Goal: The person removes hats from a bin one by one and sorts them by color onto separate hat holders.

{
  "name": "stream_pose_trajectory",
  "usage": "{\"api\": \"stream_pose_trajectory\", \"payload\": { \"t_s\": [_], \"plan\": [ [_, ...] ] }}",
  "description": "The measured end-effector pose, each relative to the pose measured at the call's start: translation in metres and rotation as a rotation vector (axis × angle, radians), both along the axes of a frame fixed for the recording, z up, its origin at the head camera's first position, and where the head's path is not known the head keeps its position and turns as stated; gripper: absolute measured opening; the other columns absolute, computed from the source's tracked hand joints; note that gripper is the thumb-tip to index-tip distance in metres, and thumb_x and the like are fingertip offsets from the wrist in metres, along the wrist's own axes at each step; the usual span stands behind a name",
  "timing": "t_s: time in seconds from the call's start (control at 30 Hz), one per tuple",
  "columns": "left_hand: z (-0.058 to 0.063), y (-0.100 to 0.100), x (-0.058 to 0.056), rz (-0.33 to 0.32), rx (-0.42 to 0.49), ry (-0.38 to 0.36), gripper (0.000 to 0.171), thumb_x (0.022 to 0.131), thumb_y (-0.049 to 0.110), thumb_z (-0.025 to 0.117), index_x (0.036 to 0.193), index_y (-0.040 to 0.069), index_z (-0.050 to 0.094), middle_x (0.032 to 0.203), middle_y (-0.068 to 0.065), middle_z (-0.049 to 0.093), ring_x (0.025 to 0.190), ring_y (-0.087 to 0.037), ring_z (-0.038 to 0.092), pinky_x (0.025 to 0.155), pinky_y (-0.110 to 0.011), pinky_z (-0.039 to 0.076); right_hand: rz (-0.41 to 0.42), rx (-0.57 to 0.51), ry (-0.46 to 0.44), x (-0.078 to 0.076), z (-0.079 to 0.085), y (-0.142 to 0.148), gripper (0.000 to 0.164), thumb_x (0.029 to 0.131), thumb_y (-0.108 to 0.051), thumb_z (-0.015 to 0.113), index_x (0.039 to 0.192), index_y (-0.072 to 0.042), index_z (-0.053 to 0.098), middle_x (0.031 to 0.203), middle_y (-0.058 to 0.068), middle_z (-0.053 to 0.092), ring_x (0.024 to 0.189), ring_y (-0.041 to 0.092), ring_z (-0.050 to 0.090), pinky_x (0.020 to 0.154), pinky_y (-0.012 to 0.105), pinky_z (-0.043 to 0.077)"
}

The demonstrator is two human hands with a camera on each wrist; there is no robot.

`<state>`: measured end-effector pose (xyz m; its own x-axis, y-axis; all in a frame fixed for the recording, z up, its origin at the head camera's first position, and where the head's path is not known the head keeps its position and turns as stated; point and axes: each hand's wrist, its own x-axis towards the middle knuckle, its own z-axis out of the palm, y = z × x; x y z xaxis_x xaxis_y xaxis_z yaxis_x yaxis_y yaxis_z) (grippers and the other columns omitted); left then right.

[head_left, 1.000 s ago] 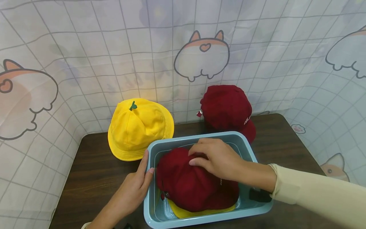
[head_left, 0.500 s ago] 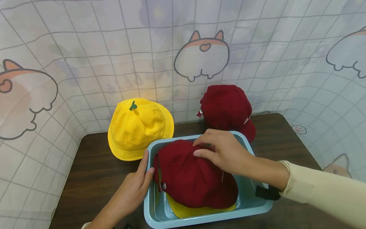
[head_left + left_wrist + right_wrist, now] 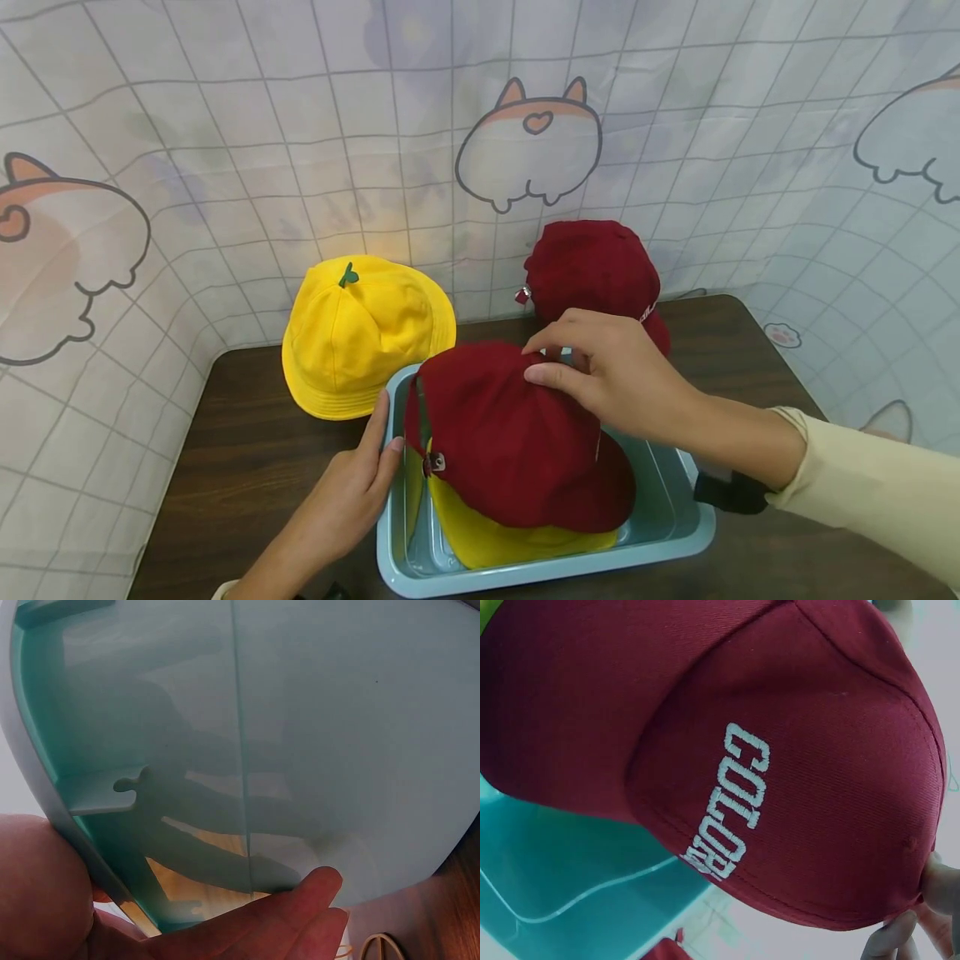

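Observation:
My right hand pinches the crown of a dark red baseball cap between thumb and fingers. The cap is over a light blue plastic tub, its brim toward the right and its strap buckle at the left. White embroidered letters show on its front in the right wrist view. Under it, inside the tub, lies something yellow like a hat brim, mostly covered. My left hand grips the tub's left rim, thumb over the edge; in the left wrist view its fingers lie along the outer wall.
A yellow bucket hat with a green sprout stands behind the tub to the left. Another dark red cap sits behind right, partly hidden by my right hand. A patterned curtain closes off the back of the dark wooden table.
My right hand has risen and moved to the right and away from me, lifting the red cap from deeper in the tub. More of the yellow thing shows. The left hand stays put.

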<state>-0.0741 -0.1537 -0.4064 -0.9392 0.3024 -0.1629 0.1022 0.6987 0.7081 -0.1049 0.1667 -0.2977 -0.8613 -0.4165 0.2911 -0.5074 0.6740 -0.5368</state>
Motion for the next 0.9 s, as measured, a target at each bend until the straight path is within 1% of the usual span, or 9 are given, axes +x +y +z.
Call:
{"api": "stream_pose_trajectory", "payload": {
  "t_s": [0.1,0.23,0.4,0.5,0.67,0.77,0.9],
  "plan": [
    [0.000,0.000,-0.001,-0.004,-0.009,0.004,0.069,0.110,0.033,0.046,0.166,0.018,0.009,0.138,-0.019,0.063,0.106,-0.023,0.073,0.095,-0.050,0.057,-0.012,0.008,0.018,-0.001,0.007,0.003,0.022,0.089,-0.024,0.081,0.110,-0.025,0.077,0.086,-0.013,0.063,0.063,0.007,0.052,0.055,0.023,0.048],
    [0.000,0.000,-0.002,-0.006,-0.019,0.005,0.069,0.110,0.035,0.045,0.166,0.017,0.009,0.133,-0.019,0.066,0.102,-0.020,0.073,0.095,-0.050,0.057,-0.030,0.012,0.072,-0.003,0.017,0.007,0.022,0.089,-0.023,0.081,0.111,-0.026,0.077,0.087,-0.015,0.063,0.067,0.006,0.052,0.056,0.023,0.048],
    [0.001,0.000,-0.002,-0.009,-0.017,0.010,0.069,0.110,0.035,0.045,0.166,0.017,0.010,0.131,-0.020,0.067,0.103,-0.020,0.072,0.096,-0.051,0.056,-0.056,0.013,0.129,-0.004,0.027,0.012,0.023,0.088,-0.022,0.081,0.111,-0.025,0.077,0.082,-0.014,0.060,0.065,0.006,0.050,0.055,0.023,0.045],
    [0.001,0.000,-0.002,-0.008,-0.013,0.003,0.069,0.110,0.035,0.045,0.166,0.017,0.009,0.128,-0.020,0.068,0.101,-0.019,0.072,0.095,-0.051,0.057,-0.070,0.012,0.152,-0.003,0.033,0.014,0.022,0.088,-0.022,0.081,0.110,-0.025,0.077,0.082,-0.014,0.061,0.063,0.006,0.049,0.054,0.023,0.045],
    [0.001,0.001,-0.002,-0.005,-0.019,-0.006,0.068,0.110,0.035,0.045,0.166,0.017,0.009,0.120,-0.017,0.070,0.096,-0.017,0.072,0.095,-0.051,0.057,-0.089,0.003,0.170,-0.003,0.045,0.018,0.021,0.089,-0.022,0.081,0.109,-0.026,0.077,0.083,-0.014,0.062,0.065,0.006,0.050,0.055,0.022,0.044],
    [0.001,0.001,-0.002,-0.004,-0.028,0.009,0.068,0.110,0.035,0.044,0.166,0.016,0.010,0.119,-0.017,0.071,0.096,-0.017,0.072,0.095,-0.051,0.057,-0.106,-0.007,0.174,-0.002,0.053,0.021,0.021,0.090,-0.022,0.080,0.110,-0.026,0.077,0.083,-0.012,0.062,0.067,0.007,0.050,0.055,0.021,0.045],
    [0.001,0.001,-0.001,-0.003,-0.047,0.022,0.067,0.111,0.034,0.043,0.166,0.017,0.009,0.097,-0.010,0.073,0.092,-0.014,0.070,0.093,-0.049,0.057,-0.111,-0.044,0.201,-0.003,0.062,0.023,0.022,0.090,-0.020,0.080,0.112,-0.023,0.078,0.080,-0.009,0.061,0.065,0.008,0.050,0.053,0.019,0.045]
  ]
}}
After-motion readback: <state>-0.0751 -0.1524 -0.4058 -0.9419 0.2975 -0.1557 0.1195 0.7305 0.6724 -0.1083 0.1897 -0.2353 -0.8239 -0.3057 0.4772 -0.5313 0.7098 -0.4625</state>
